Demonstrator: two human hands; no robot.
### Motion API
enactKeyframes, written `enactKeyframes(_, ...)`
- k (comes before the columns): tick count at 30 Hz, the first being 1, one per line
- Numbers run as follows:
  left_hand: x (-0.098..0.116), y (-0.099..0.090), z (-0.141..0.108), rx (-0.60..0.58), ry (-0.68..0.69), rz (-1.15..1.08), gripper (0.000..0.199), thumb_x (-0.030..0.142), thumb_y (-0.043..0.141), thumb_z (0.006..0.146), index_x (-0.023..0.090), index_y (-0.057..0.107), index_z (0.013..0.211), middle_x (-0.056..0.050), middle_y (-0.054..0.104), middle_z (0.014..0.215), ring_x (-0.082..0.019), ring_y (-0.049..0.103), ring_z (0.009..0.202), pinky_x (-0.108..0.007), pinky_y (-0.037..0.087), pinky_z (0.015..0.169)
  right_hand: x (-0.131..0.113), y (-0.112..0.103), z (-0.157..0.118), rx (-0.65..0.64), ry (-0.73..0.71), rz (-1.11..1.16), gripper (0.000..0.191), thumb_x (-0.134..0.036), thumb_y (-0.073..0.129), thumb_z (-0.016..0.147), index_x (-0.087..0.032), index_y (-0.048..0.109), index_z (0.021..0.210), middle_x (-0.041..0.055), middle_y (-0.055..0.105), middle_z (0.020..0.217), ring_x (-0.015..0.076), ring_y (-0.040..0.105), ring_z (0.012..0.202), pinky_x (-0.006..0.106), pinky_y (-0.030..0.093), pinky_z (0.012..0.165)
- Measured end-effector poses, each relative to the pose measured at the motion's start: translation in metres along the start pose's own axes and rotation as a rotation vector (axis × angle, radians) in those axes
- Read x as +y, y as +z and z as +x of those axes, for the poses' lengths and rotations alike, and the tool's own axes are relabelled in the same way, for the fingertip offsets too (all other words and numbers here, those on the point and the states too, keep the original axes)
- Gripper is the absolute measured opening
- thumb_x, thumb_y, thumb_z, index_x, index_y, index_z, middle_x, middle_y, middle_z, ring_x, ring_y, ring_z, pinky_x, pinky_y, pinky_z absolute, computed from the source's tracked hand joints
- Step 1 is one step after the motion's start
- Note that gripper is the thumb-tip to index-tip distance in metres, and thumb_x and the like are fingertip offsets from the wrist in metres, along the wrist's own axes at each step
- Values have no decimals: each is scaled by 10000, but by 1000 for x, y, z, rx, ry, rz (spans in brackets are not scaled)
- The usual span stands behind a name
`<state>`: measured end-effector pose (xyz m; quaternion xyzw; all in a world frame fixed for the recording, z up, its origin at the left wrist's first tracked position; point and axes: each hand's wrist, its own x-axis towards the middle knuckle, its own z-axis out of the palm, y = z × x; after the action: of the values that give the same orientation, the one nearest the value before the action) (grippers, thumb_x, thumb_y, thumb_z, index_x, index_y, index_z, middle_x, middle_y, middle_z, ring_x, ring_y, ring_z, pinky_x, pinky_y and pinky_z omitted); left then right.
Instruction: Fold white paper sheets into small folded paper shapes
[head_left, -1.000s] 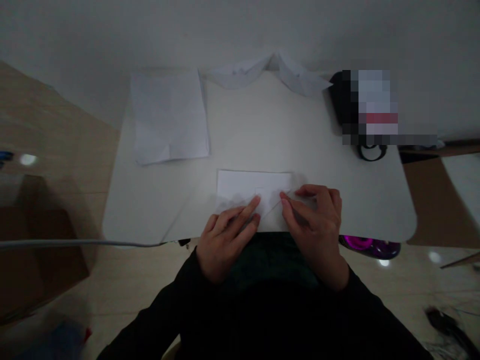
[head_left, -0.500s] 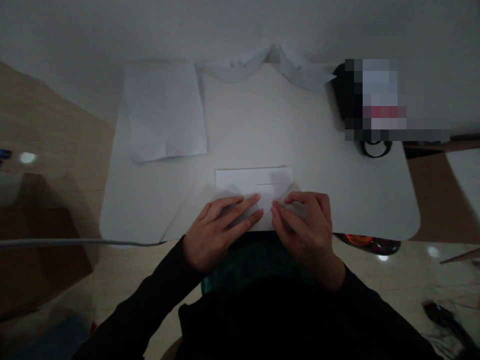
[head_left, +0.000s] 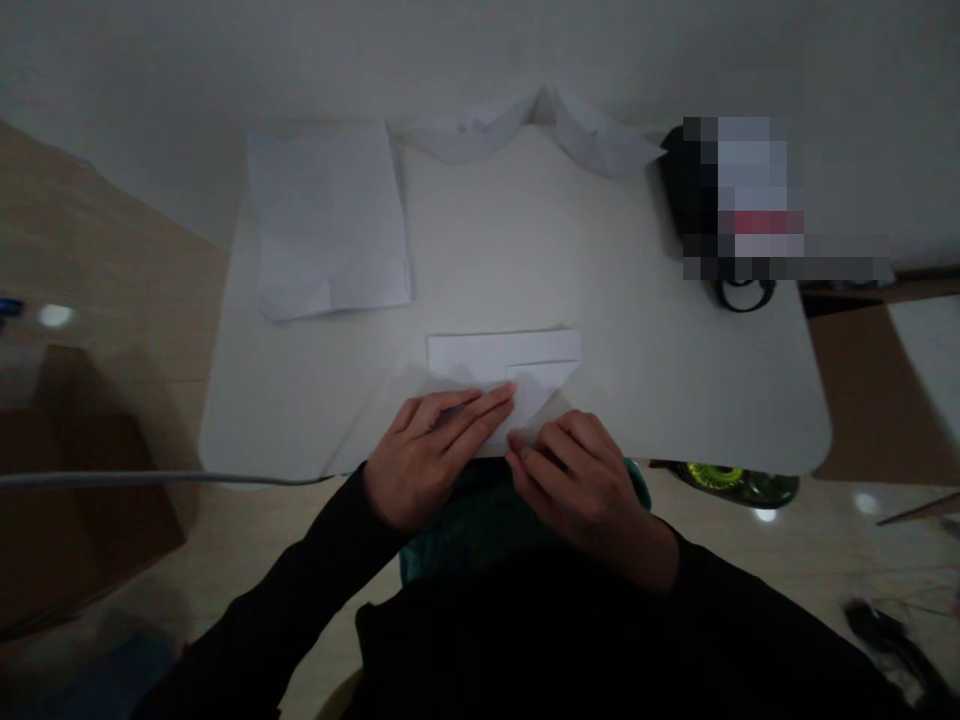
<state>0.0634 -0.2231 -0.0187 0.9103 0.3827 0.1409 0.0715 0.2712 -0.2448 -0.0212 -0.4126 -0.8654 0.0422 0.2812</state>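
A white sheet of paper (head_left: 480,350) lies at the table's near edge, its right corner folded into a slanted flap (head_left: 536,385). My left hand (head_left: 435,445) rests flat on the paper's left part, fingers stretched out and tips at the flap's inner edge. At the lower end of the slanted fold is my right hand (head_left: 574,475), fingers curled and thumb and forefinger pinched together on the paper's edge. The left hand hides the paper's lower left part.
On the white table (head_left: 480,250), a stack of white paper (head_left: 330,220) lies at back left. Two folded paper shapes (head_left: 480,130) stand along the wall. A black object (head_left: 679,185), partly blurred out, is at back right. A grey cable (head_left: 165,478) reaches the left front edge.
My right hand has slid down and left along the slanted fold to its lower end. My left hand's fingers have drawn closer together, still resting on the paper.
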Motion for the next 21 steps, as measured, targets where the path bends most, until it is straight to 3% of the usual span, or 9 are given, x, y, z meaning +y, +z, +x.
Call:
enactKeyframes(6, -1, 2, -1, 9, 12, 37, 495, 80, 487, 929, 180, 516, 1413, -17, 572, 1447, -220, 541, 1205, -372, 423, 904, 22, -10, 8, -16, 192, 36, 292, -266, 642, 915, -192, 703, 639, 38, 548, 650, 184, 437, 737, 348, 341, 693)
enactKeyframes(14, -1, 5, -3, 29, 18, 77, 509, 92, 515, 925, 188, 504, 1424, -2, 557, 1462, -194, 550, 1204, -374, 421, 904, 52, -15, 12, 39, 359, -111, 305, -335, 609, 940, -210, 722, 686, 30, 551, 660, 186, 441, 738, 357, 341, 699)
enactKeyframes(17, 2, 6, -4, 39, 15, 109, 520, 85, 496, 929, 200, 495, 1437, 2, 548, 1468, -194, 557, 1195, -377, 420, 907, 55, -15, 13, 62, 387, -151, 239, -317, 604, 937, -220, 748, 772, 37, 548, 680, 199, 451, 749, 369, 370, 700)
enactKeyframes(21, 9, 6, -5, 41, -5, 142, 562, 98, 494, 923, 224, 462, 1470, -6, 543, 1470, -210, 574, 1118, -376, 433, 861, 47, -12, 14, 91, 290, -95, 175, -225, 627, 896, -218, 736, 1033, 106, 620, 988, 244, 516, 919, 416, 472, 772)
